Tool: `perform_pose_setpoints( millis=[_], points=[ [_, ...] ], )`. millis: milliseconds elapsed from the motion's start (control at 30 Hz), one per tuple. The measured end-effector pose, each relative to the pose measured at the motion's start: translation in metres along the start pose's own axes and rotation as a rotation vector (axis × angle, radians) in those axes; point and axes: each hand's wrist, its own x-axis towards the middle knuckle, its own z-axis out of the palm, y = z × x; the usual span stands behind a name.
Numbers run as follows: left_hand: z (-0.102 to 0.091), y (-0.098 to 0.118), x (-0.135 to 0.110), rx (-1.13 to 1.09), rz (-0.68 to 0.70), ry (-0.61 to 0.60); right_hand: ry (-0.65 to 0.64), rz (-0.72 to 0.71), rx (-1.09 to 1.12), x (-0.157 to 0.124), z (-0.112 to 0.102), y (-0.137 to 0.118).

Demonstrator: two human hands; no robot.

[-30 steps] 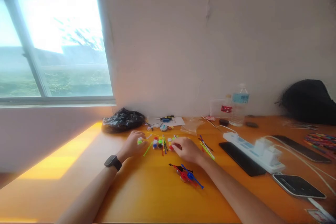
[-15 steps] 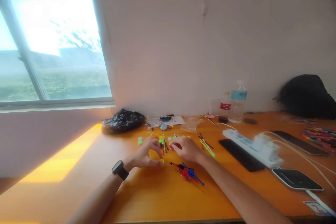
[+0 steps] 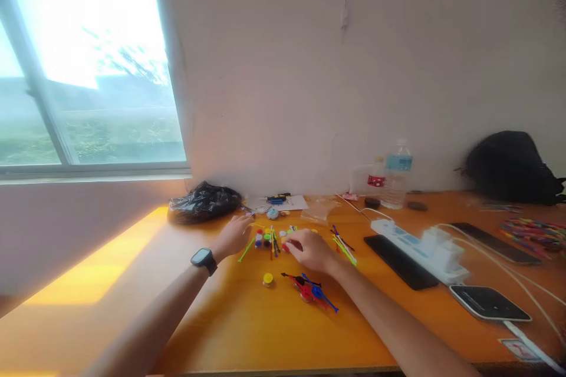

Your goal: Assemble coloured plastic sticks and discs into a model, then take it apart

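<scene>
My left hand (image 3: 236,234), with a watch at the wrist, reaches toward the back with its fingers stretched out over the table. Beside it lie a thin light-green stick (image 3: 246,250) and several small coloured discs (image 3: 267,238). My right hand (image 3: 308,249) is closed, thumb and fingers pinched at a small red plastic piece (image 3: 285,245), mostly hidden by them. Nearer to me a yellow disc piece (image 3: 267,280) stands alone. To its right lies a cluster of red, blue and black plastic pieces with arrow-tipped sticks (image 3: 311,291).
Loose sticks (image 3: 344,244) lie right of my right hand. A black plastic bag (image 3: 206,203), a paper sheet (image 3: 296,203) and water bottles (image 3: 397,179) are at the back. On the right are a black phone (image 3: 400,262), a power strip (image 3: 420,253) with cables and a charging pad (image 3: 490,303).
My left hand has moved away from the yellow disc piece, back and to the left, leaving it on the table. My right hand stays in nearly the same place. The view has shifted slightly.
</scene>
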Motion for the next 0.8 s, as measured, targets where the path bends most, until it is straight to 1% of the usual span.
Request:
perform_pose_setpoints(
  millis=[100, 200, 267, 333, 433, 533, 633, 700, 767, 800],
  points=[
    [0.002, 0.001, 0.026, 0.197, -0.048, -0.12, 0.02, -0.025, 0.012, -0.001, 0.001, 0.0],
    [0.006, 0.002, 0.05, 0.268, -0.088, -0.166, 0.023, -0.04, 0.001, -0.001, 0.003, 0.002],
    [0.01, 0.003, 0.061, 0.288, -0.099, -0.187, 0.026, -0.035, -0.01, 0.0, 0.004, 0.003],
    [0.013, 0.003, 0.068, 0.309, -0.103, -0.209, 0.027, -0.029, -0.017, 0.0, 0.005, 0.003],
    [0.017, 0.005, 0.072, 0.334, -0.095, -0.238, 0.018, -0.012, -0.015, 0.0, 0.003, 0.001],
    [0.018, 0.009, 0.072, 0.353, -0.081, -0.259, 0.005, 0.009, 0.013, 0.002, -0.007, -0.005],
    [0.017, 0.014, 0.074, 0.365, -0.081, -0.278, 0.053, 0.026, 0.135, 0.006, -0.028, -0.022],
    [0.016, 0.016, 0.076, 0.365, -0.091, -0.292, 0.127, 0.047, 0.311, 0.002, -0.045, -0.043],
    [0.015, 0.019, 0.077, 0.358, -0.103, -0.303, 0.195, 0.055, 0.487, -0.014, -0.056, -0.067],
    [0.014, 0.02, 0.076, 0.351, -0.108, -0.306, 0.214, 0.047, 0.521, -0.029, -0.058, -0.078]
  ],
)
